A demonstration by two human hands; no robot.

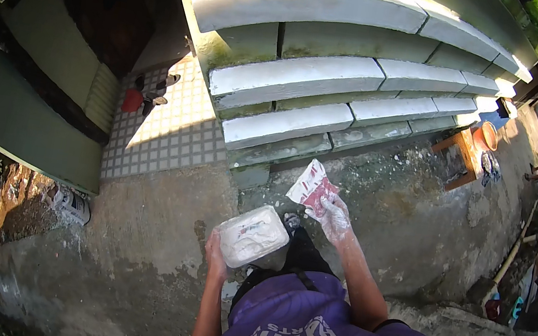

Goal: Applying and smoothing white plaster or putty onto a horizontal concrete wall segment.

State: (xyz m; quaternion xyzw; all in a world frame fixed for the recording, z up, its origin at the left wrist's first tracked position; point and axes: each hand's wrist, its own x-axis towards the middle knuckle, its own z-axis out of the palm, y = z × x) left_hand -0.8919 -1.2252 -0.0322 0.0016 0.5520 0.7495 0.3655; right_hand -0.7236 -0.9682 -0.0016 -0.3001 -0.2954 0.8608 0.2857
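Observation:
My left hand [216, 255] grips the left side of a white rectangular tub [225, 233], which holds white paste. In my right hand [333, 219] is a flat red scraper [312, 186], its far edge and face smeared with the same white stuff. White smears also cover my right fingers and wrist. The scraper is held up to the right of the tub, apart from it. Beyond both hands rise stepped concrete ledges [283, 122] with white-coated tops; neither hand touches them.
A tiled porch [176, 132] with footwear [154, 95] lies at the far left. A white bucket [71, 204] stands at the left. On the right are a wooden stand [465, 160], an orange pot [486, 137] and a bamboo pole [515, 250]. The ground [154, 227] is stained concrete.

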